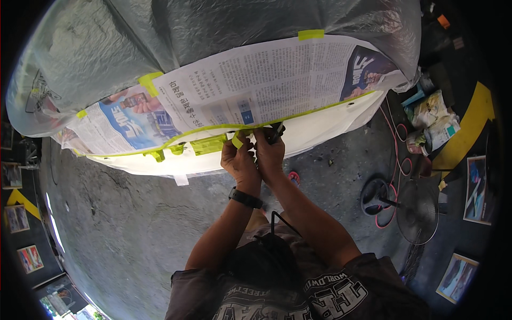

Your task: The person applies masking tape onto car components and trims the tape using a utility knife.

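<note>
My two hands are close together at the edge of a white curved panel (pixel 320 132), which looks like a car bumper. My left hand (pixel 240 166) pinches a short piece of yellow-green masking tape (pixel 237 140). Beside it my right hand (pixel 270 156) has its fingers bent around a small dark object (pixel 276 133) with a thin pale part; its kind is hard to make out. Newspaper (pixel 224 85) covers the panel's upper part, its lower edge bordered by tape. Wider tape patches (pixel 209 145) are stuck on the white surface just left of my hands.
Grey plastic sheeting (pixel 224 26) drapes over the body above the newspaper. On the right stand a pedestal fan (pixel 418 213), a pink hose (pixel 396 160) and bags (pixel 434 120) of materials. Framed pictures (pixel 476 189) line the dark wall. Grey floor (pixel 133 213) lies below.
</note>
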`<state>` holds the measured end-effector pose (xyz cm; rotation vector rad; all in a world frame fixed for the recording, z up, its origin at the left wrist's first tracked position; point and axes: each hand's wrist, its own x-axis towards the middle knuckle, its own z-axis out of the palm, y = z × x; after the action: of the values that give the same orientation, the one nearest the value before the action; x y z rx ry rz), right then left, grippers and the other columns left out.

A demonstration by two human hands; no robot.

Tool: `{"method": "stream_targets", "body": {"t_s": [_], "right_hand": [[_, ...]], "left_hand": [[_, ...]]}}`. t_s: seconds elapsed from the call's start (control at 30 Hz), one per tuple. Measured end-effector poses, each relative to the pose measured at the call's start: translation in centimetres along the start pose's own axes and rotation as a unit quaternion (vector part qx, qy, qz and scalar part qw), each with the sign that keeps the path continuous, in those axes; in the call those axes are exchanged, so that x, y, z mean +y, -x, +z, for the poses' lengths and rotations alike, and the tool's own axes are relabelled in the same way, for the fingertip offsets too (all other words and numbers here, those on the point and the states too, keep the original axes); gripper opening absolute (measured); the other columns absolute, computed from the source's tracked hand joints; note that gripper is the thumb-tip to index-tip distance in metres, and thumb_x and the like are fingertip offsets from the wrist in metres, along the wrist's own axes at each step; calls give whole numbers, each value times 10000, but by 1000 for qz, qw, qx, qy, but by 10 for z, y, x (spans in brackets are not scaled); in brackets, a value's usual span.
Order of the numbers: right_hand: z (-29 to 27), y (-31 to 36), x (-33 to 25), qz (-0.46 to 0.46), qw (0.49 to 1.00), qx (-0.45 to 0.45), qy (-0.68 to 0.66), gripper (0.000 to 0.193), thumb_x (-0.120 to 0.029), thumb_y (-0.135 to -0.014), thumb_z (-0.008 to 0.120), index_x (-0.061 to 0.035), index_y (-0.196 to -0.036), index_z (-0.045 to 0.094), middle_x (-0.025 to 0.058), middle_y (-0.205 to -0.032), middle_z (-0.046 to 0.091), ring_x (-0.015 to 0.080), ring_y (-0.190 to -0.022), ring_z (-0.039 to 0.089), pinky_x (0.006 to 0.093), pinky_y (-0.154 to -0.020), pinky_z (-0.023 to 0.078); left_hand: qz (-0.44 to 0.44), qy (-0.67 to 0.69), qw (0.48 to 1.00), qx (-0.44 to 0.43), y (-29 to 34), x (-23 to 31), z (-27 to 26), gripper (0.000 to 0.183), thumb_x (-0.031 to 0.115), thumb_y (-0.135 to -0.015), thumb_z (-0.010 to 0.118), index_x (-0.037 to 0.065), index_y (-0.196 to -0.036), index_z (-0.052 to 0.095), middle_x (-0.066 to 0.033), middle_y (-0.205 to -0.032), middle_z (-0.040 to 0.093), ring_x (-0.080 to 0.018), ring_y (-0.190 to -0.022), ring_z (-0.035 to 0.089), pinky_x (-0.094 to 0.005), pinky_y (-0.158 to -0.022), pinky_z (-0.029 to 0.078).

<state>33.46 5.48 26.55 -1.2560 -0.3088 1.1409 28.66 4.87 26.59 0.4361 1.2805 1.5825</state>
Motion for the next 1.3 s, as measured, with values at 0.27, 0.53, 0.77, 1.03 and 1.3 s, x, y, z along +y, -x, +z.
{"method": "stream_targets", "body": {"t_s": [0.27,0.53,0.77,1.03,1.3], "right_hand": [[-2,-7,4,-47,999,1,-18,171,-204,-947,763,-97,-995,639,-44,-753,599,49,-617,515,238,-538,415],[-9,-9,-5,67,992,-25,-103,188,-217,-947,755,-102,-908,612,-22,-692,580,42,-517,486,232,-454,369],[-7,-15,1,63,994,-20,-90,184,-227,-953,705,-91,-867,614,-17,-718,586,61,-552,512,248,-491,402],[-5,-21,3,106,994,-12,-20,198,-231,-954,696,-40,-949,643,4,-812,624,90,-654,546,280,-610,457],[-22,-11,18,4,998,-57,-39,275,-5,-918,577,-73,-1184,592,-13,-893,599,65,-675,515,251,-611,443]], "left_hand": [[-3,-19,999,40,3,2,10,130,164,-941,770,70,-933,680,-11,-769,681,-68,-610,595,-206,-503,432],[35,-21,997,72,1,-3,14,129,142,-929,775,70,-892,676,-4,-736,660,-51,-528,517,-206,-459,395],[-2,-35,995,91,0,1,13,177,167,-902,805,74,-874,656,-4,-701,622,-54,-509,487,-212,-447,378],[-5,-26,995,94,2,6,15,191,170,-896,809,76,-876,644,-11,-712,619,-64,-533,511,-212,-454,384],[-5,-51,993,110,5,6,16,196,189,-898,814,76,-872,656,-5,-721,623,-57,-549,521,-206,-463,391]]}}
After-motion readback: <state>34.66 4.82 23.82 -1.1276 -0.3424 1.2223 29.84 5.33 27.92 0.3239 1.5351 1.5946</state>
